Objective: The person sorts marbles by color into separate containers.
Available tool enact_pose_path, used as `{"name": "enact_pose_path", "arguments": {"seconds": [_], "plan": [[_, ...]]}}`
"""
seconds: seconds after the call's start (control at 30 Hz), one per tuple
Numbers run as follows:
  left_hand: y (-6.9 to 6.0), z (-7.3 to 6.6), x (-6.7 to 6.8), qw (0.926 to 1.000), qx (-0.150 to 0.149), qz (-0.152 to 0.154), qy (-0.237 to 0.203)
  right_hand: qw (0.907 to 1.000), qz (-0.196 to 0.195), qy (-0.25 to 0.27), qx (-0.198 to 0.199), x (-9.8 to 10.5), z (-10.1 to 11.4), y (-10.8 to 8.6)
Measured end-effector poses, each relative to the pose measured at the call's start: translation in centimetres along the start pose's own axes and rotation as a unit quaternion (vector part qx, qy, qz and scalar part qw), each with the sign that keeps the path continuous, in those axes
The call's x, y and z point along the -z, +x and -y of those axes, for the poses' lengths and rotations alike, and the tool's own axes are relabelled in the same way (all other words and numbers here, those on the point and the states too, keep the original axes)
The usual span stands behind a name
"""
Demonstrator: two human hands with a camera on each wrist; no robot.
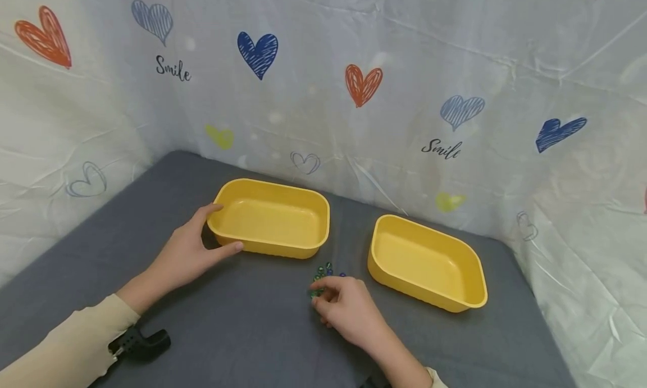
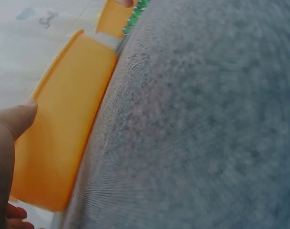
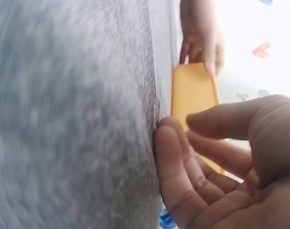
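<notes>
My left hand (image 1: 189, 250) holds the corner of the left yellow tray (image 1: 268, 250), thumb against its front side and a finger over its left rim. In the left wrist view the thumb (image 2: 21, 117) presses near the tray's rim. My right hand (image 1: 349, 309) is down at a small cluster of green glass marbles (image 1: 320, 270), with a blue marble (image 1: 342, 274) beside them. Its fingers (image 3: 169, 148) are bent and the thumb stands a little apart; I see nothing between them. The hand covers part of the cluster.
A second yellow tray (image 1: 429, 292) stands to the right of the marbles. Both trays show bare bottoms. Grey cloth (image 1: 242, 320) covers the table. Behind it hangs a white curtain (image 1: 313, 51) printed with hearts.
</notes>
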State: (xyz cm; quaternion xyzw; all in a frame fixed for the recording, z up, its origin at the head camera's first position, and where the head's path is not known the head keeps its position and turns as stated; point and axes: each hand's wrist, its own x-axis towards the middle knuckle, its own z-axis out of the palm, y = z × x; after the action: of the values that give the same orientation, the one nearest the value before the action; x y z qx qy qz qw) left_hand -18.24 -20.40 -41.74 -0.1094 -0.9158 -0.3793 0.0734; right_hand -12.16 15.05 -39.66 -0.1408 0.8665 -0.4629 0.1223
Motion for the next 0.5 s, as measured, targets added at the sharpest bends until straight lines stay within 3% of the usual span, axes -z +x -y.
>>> {"name": "enact_pose_path", "arguments": {"seconds": [0.2,0.5], "plan": [[0.0,1.4,-0.5,0.9987,-0.024,-0.011,-0.043,0.9991,-0.021,-0.034,0.016,-0.9,-0.7,0.4],[0.4,2.3,-1.3,0.9958,-0.063,-0.042,-0.050,0.9929,-0.045,-0.103,0.040,-1.5,-1.2,0.9]]}}
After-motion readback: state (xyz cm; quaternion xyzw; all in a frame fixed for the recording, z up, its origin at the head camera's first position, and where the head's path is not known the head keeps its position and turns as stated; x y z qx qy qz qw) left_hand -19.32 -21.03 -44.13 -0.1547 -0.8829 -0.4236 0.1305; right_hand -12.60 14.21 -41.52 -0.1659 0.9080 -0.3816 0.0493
